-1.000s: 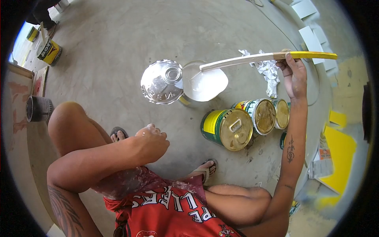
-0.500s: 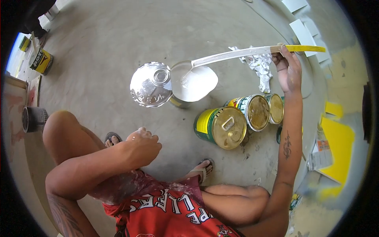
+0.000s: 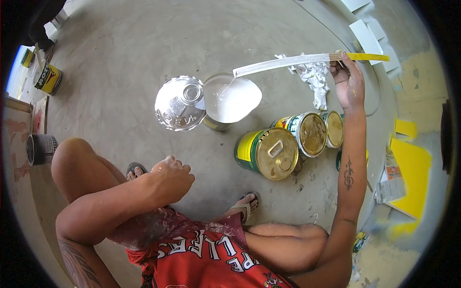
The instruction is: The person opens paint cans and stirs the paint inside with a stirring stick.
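Observation:
My right hand [image 3: 349,79] grips a long flat stick [image 3: 288,61], coated white on its left part and yellow at its right end. From the stick's white tip a thin strand of paint runs down into an open can [image 3: 220,124]. White paint [image 3: 240,101] shows inside that can. A shiny metal lid [image 3: 180,103] with embossed letters rests against the can's left side. My left hand [image 3: 173,178] is curled closed over my left knee area, below the lid; whether anything is inside its fingers is hidden.
Three closed cans [image 3: 277,153] stand in a row right of centre. Crumpled white paper [image 3: 314,79] lies behind them. Yellow-painted sheets [image 3: 408,177] are at the right. Another can [image 3: 48,79] and a dark bucket [image 3: 41,149] stand left. A person's leg [image 3: 38,26] shows at the upper left.
The view has shifted slightly. The stick is still held over the open can, tilted a little differently, and the strand of paint still hangs from its tip.

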The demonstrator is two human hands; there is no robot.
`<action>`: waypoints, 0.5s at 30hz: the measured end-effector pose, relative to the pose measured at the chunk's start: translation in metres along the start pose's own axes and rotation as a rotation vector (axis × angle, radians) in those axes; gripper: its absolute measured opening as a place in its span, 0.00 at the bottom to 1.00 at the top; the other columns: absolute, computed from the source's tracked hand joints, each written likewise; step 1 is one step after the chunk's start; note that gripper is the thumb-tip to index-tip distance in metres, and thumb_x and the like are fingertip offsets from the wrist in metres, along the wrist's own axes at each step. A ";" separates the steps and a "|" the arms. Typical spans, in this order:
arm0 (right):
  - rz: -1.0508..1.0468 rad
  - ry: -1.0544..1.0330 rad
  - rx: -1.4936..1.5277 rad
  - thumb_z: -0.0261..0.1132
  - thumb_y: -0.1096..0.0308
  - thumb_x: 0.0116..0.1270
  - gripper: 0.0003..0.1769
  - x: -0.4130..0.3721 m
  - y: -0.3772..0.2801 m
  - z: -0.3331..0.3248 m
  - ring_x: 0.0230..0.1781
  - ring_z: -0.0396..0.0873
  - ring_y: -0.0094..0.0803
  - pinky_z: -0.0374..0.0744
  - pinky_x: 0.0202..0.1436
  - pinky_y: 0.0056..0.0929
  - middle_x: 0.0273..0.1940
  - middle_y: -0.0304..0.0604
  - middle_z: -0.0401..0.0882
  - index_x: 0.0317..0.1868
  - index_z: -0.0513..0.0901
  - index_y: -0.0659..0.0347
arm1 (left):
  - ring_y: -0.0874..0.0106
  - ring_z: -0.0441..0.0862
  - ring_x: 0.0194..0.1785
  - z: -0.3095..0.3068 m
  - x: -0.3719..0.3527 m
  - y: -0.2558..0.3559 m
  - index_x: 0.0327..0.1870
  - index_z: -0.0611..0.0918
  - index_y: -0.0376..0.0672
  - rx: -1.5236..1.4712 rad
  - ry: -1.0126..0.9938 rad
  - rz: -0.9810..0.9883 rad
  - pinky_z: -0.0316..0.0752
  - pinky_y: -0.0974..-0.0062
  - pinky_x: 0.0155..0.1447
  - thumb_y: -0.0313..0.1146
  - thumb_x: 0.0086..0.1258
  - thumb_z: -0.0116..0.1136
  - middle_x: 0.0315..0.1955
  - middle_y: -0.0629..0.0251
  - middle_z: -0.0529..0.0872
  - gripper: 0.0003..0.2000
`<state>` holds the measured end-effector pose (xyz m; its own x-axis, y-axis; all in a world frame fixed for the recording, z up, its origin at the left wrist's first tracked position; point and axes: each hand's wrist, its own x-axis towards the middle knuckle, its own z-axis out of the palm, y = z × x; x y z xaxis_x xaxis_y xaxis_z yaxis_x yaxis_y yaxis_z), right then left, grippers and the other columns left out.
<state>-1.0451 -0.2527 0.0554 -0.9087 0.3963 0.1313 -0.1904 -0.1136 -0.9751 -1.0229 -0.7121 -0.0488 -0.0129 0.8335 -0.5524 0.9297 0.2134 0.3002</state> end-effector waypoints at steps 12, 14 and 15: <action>0.025 0.055 0.025 0.68 0.68 0.74 0.11 0.005 0.009 -0.010 0.41 0.79 0.31 0.77 0.47 0.30 0.42 0.46 0.83 0.50 0.80 0.66 | 0.61 0.86 0.54 -0.001 -0.001 0.000 0.49 0.85 0.38 -0.002 -0.007 -0.007 0.77 0.61 0.60 0.32 0.72 0.58 0.45 0.58 0.86 0.11; 0.027 0.068 0.045 0.68 0.68 0.74 0.11 0.006 0.011 -0.013 0.41 0.79 0.31 0.77 0.46 0.30 0.41 0.45 0.83 0.49 0.80 0.65 | 0.61 0.86 0.54 -0.001 -0.001 -0.001 0.49 0.85 0.38 -0.001 -0.001 -0.002 0.77 0.61 0.60 0.32 0.72 0.58 0.45 0.58 0.86 0.11; 0.027 0.067 0.045 0.68 0.68 0.74 0.11 0.006 0.011 -0.013 0.41 0.79 0.31 0.77 0.46 0.30 0.41 0.45 0.83 0.49 0.80 0.65 | 0.61 0.86 0.54 -0.001 -0.001 -0.001 0.49 0.85 0.38 -0.001 -0.001 -0.002 0.77 0.61 0.60 0.32 0.72 0.58 0.45 0.58 0.86 0.11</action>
<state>-1.0479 -0.2395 0.0433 -0.8873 0.4521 0.0910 -0.1838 -0.1656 -0.9689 -1.0243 -0.7122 -0.0479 -0.0147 0.8323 -0.5541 0.9292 0.2161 0.2999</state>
